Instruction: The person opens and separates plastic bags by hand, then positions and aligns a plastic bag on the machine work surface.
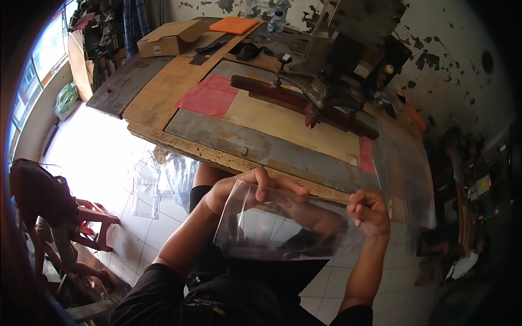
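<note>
A clear plastic sheet (283,233), possibly folded or in layers, hangs above my lap in front of the bench edge. My left hand (255,187) grips its upper left part, with the thumb on the near face and the fingers stretched along the top behind it. At the sheet's right end my right hand (370,213) has its fingers curled in a pinch on the edge. Light reflects off the plastic, and my forearm shows through it.
Ahead stands a workbench (217,133) with a dark red press bar (304,106) over a yellowish strip (283,127). A cardboard box (171,39), an orange sheet (234,25) and a water bottle (276,23) sit at the back. Another person (49,217) sits at left near a red stool (98,223).
</note>
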Tool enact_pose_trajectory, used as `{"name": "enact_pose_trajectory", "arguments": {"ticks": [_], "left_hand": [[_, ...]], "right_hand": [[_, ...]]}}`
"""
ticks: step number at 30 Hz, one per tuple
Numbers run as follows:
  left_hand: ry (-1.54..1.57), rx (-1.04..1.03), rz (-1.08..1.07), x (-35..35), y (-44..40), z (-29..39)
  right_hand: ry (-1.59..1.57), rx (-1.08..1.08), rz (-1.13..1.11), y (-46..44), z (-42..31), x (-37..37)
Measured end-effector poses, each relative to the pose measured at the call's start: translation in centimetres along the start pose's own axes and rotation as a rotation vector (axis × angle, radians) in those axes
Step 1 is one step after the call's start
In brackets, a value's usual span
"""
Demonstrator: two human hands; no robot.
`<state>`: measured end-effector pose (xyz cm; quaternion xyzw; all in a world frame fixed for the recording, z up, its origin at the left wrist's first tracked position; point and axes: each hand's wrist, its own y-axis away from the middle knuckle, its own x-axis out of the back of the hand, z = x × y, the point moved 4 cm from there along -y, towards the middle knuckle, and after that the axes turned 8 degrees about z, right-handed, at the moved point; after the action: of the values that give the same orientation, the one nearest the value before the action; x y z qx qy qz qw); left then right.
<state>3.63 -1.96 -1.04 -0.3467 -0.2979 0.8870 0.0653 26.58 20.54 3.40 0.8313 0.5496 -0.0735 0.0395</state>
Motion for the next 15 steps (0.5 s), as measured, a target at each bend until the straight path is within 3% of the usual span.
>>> {"name": "enact_pose_trajectory", "arguments": {"ticks": [4, 6, 7, 9, 11, 13, 15], "left_hand": [[-0.224, -0.127, 0.011, -1.0, -0.6, 0.8], [-0.338, -0.165, 0.036, -0.9, -0.1, 1.5], [-0.490, -0.115, 0.158, -0.1, 0.5, 2.0], [-0.643, -0.068, 0.288, 1.0, 1.1, 2.5], [-0.417, -0.156, 0.342, 1.2, 1.4, 3.5], [-0.326, -0.185, 0.394, 0.7, 1.8, 4.9], [-0.491, 0.032, 0.536, 1.6, 2.5, 5.8]], "right_hand": [[-0.125, -0.005, 0.025, 0.0, 1.0, 0.6], [-0.064, 0.040, 0.149, 0.1, 0.6, 1.2], [-0.061, 0.041, 0.144, 0.3, 0.0, 1.0], [0.387, 0.130, 0.236, 1.3, -2.7, 1.0], [0.446, 0.118, 0.229, 2.0, -4.5, 1.4], [0.695, 0.381, 0.303, 2.8, -6.1, 1.7], [0.747, 0.400, 0.311, 3.4, -7.2, 2.2]]}}
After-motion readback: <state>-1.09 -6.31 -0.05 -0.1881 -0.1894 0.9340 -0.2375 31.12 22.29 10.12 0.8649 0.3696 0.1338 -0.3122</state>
